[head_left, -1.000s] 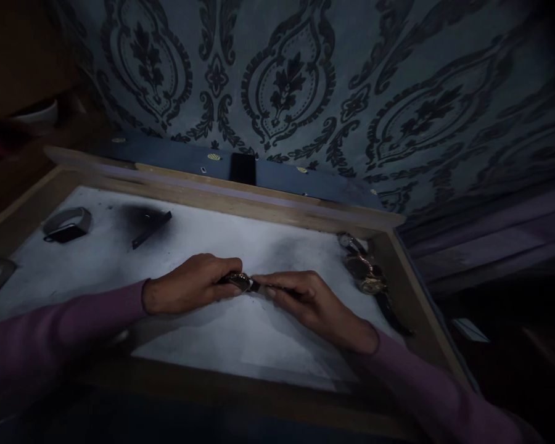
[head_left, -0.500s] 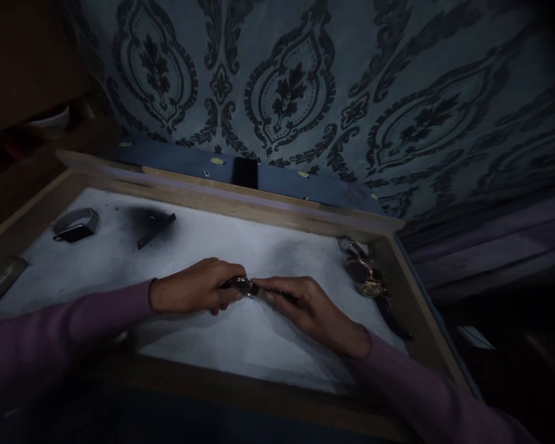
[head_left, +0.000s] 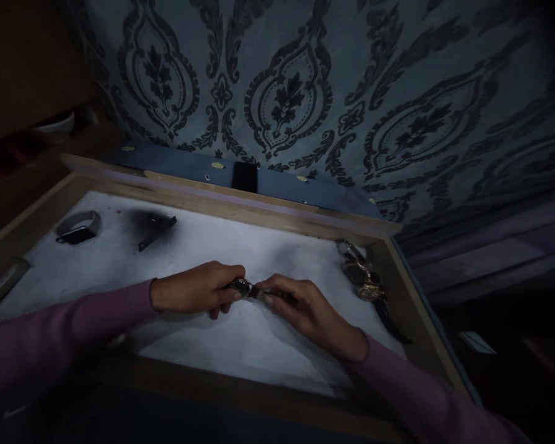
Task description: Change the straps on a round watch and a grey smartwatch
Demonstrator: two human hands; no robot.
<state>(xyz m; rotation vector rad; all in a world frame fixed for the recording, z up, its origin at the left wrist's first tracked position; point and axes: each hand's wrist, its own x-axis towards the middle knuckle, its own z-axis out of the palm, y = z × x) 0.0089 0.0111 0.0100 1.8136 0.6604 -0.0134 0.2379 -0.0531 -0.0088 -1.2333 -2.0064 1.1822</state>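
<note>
Over the white-lined wooden drawer (head_left: pixel 222 203), your left hand (head_left: pixel 201 287) grips a shiny, round, dark-faced wristwatch (head_left: pixel 241 286); your right hand (head_left: pixel 308 311) pinches its dark strap (head_left: pixel 255 291). Handling appears unfinished; the strap's attachment is unclear.

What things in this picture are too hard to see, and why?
All in the head view:
- Watch face: too small and dim to read; the left hand hides some of the watch.
- Strap: the right hand covers its far end.
- Grey thing: cut off by the left edge.
- Bunched watches: overlapping, dim, hard to count.
</note>
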